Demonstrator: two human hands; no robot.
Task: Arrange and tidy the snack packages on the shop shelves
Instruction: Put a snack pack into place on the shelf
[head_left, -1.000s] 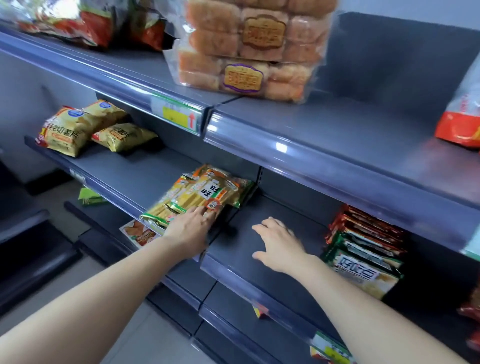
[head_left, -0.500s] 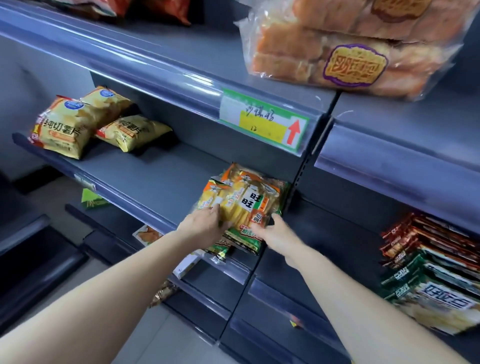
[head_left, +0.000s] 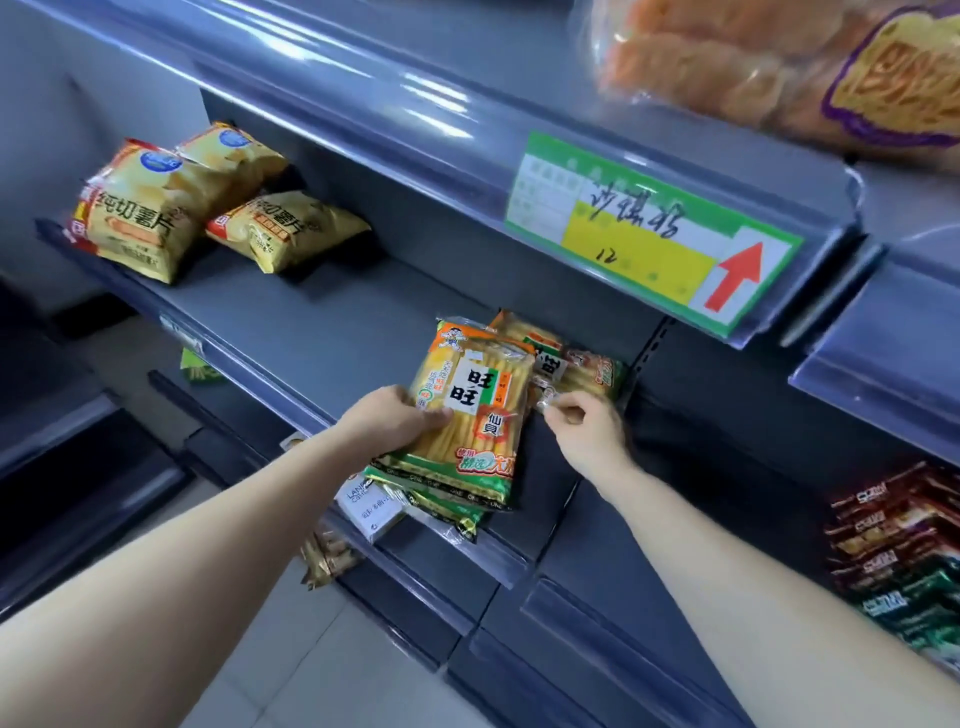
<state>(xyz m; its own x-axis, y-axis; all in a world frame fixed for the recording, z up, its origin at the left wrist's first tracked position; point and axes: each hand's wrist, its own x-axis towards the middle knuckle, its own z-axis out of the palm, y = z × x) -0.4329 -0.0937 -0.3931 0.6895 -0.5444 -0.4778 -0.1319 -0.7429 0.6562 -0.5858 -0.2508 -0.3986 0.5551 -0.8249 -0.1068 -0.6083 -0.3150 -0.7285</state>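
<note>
While left hand (head_left: 395, 422) clasps top cracker pack (head_left: 470, 415), right hand (head_left: 589, 434) pinches rear pack (head_left: 595, 370)

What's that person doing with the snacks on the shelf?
A person is sorting a pile of cracker packs on the middle shelf. The left hand grips the top pack, thumb on its front. The right hand pinches the wrapper edge of the pack behind. The pile hangs a little over the shelf's front edge. Further left on the same shelf lie chip bags, untouched.
</note>
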